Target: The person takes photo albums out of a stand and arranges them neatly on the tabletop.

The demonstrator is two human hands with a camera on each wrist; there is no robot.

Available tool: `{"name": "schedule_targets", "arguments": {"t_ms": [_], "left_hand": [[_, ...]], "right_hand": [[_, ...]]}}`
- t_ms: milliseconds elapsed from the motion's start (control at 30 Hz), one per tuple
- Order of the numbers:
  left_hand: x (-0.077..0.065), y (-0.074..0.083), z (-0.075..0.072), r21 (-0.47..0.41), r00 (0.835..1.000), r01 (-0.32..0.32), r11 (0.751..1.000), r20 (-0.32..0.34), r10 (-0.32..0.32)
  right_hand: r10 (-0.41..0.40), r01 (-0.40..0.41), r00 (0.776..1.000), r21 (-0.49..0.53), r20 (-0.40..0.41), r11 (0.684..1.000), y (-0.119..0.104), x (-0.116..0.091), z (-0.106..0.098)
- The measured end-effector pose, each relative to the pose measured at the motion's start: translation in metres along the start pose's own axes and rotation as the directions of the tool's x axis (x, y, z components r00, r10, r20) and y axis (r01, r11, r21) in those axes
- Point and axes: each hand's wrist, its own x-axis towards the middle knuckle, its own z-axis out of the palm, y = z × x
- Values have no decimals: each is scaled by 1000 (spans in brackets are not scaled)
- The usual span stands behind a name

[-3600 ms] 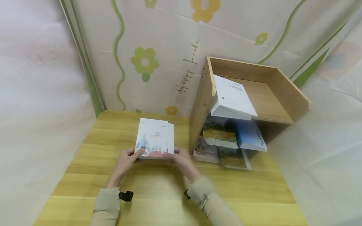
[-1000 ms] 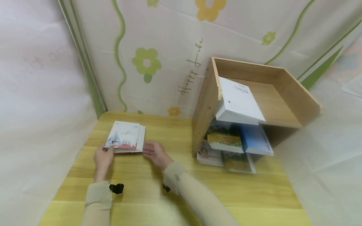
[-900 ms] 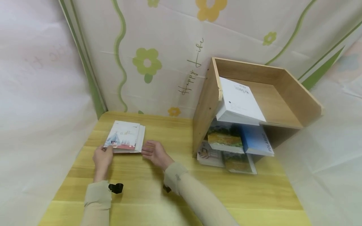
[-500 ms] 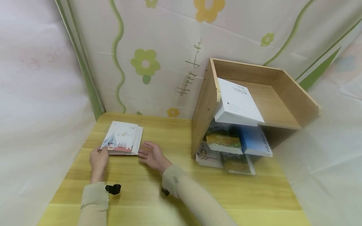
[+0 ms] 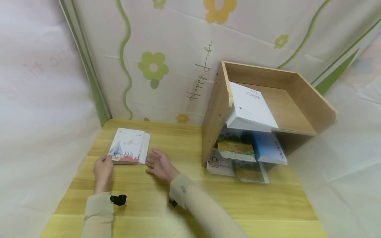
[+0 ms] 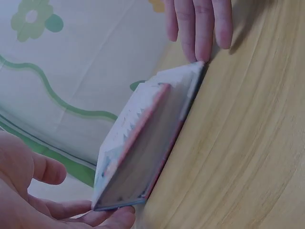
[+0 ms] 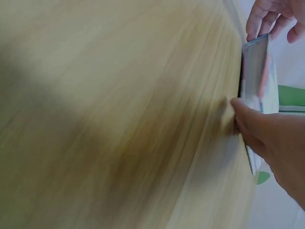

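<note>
A white book (image 5: 126,145) with a blue tent and a pink strip drawn on its cover lies flat at the table's far left. A paler white layer sticks out past the cover on its right side. My left hand (image 5: 103,170) is at the near left corner; in the left wrist view its fingers (image 6: 100,217) touch the book's left side and the thumb stands off. My right hand (image 5: 160,166) is at the opposite side, fingers extended, their tips (image 6: 202,55) right at the book's edge.
A wooden shelf unit (image 5: 212,115) stands on the table (image 5: 178,205) at the right. A thick white book (image 5: 253,105) lies on its top level. Below are a landscape-cover book (image 5: 236,143), a blue POLAROID book (image 5: 269,147) and others on the bottom level. A patterned curtain hangs behind.
Both hands have moved left from the table's middle with the book, which now lies at the far left. The right hand has let go its grip and straightened its fingers; the left thumb has lifted off.
</note>
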Motion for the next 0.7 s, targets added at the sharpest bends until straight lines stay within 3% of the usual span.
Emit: {"name": "schedule_targets", "arguments": {"t_ms": [300, 467, 700], "left_hand": [[-2, 5, -1, -21, 999, -22, 1000, -50, 21], [-5, 8, -1, -49, 999, -11, 999, -47, 9], [-9, 11, 0, -43, 996, -44, 998, -85, 41]], "right_hand": [[5, -4, 1000, 26, -22, 1000, -3, -2, -3], [10, -10, 1000, 72, 3, 997, -6, -5, -9], [6, -13, 999, 156, 47, 988, -10, -10, -14]]}}
